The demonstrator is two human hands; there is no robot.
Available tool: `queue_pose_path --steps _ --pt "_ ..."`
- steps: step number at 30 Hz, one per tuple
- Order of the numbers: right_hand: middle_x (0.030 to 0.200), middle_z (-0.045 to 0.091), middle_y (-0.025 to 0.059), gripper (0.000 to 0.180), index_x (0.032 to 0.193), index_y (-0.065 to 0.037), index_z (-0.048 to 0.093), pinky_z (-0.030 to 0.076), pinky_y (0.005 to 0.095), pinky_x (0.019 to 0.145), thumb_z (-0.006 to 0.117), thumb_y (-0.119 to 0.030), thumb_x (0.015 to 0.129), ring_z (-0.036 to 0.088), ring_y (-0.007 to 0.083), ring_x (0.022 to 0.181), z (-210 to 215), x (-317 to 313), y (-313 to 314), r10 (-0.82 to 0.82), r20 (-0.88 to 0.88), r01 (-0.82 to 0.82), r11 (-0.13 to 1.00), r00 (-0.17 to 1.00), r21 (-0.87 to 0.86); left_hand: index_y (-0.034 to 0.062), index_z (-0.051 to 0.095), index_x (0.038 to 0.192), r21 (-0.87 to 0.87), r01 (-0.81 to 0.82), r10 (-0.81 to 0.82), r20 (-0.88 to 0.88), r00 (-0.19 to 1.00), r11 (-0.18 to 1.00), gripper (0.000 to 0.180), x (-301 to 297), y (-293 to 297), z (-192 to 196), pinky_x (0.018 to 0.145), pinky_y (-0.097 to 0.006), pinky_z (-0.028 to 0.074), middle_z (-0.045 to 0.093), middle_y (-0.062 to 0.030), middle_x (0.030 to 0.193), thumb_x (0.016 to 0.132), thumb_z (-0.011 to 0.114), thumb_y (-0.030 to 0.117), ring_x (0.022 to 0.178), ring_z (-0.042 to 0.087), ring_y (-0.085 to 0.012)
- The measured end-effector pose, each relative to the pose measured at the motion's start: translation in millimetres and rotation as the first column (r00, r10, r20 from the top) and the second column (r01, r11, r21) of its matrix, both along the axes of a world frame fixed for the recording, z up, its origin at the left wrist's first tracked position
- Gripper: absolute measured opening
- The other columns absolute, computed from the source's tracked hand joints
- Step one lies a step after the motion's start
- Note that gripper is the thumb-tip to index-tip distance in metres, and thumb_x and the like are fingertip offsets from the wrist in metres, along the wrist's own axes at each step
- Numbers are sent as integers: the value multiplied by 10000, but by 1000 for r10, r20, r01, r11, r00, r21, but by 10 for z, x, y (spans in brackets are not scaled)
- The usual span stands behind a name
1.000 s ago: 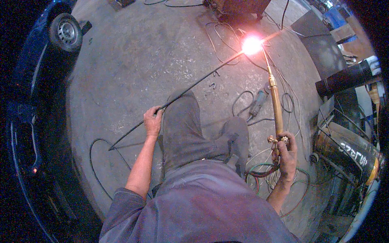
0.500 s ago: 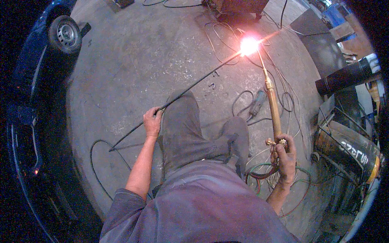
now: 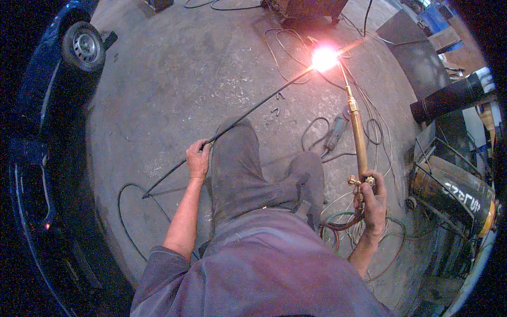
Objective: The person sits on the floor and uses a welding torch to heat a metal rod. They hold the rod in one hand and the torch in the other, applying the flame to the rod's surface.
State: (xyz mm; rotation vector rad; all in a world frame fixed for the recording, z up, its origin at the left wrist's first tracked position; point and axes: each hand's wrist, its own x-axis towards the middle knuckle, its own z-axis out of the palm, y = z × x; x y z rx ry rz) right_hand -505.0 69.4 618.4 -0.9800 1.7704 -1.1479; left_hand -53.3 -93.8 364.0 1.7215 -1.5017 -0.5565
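Note:
My left hand (image 3: 198, 159) is closed round a long dark metal rod (image 3: 248, 113), which slants from low on the left up to a bright glow. In my right hand (image 3: 374, 203) is a brass gas torch (image 3: 358, 140), its valve knobs beside my fingers and its slim tip pointing up at the rod's far end. A white-pink glare (image 3: 325, 58) hides that end of the rod and the torch's nozzle. Just past the glare a stretch of the rod (image 3: 353, 45) shines orange. The rod passes over my left knee.
An angle grinder (image 3: 335, 134) lies on the concrete floor right of my knees, among cables and coiled hoses (image 3: 346, 224). A dark gas cylinder (image 3: 454, 195) rests on a frame at the right. Along the left stands a dark car with its wheel (image 3: 83, 46) showing.
The torch has shifted slightly to the right and down at its handle, with my right hand. My left hand and the rod stay almost where they were.

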Motion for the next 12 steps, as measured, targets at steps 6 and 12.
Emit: queue_pose_path --steps 6,12 --pt "795 637 29 264 1199 -121 599 433 243 493 670 -164 948 552 86 598 54 27 0 -6 -23 6 1000 1000 9 108 732 1076 -6 25 -24 39 999 1000 232 30 -5 -45 965 -410 429 726 -71 1072 917 691 271 1066 637 -291" --pt "811 637 29 287 1221 -125 587 437 218 501 680 -215 965 563 86 589 75 20 7 16 -15 -16 999 1000 31 111 732 1080 20 23 -24 31 999 1000 239 29 -23 8 966 -408 426 725 -77 1071 920 692 284 1068 637 -288"
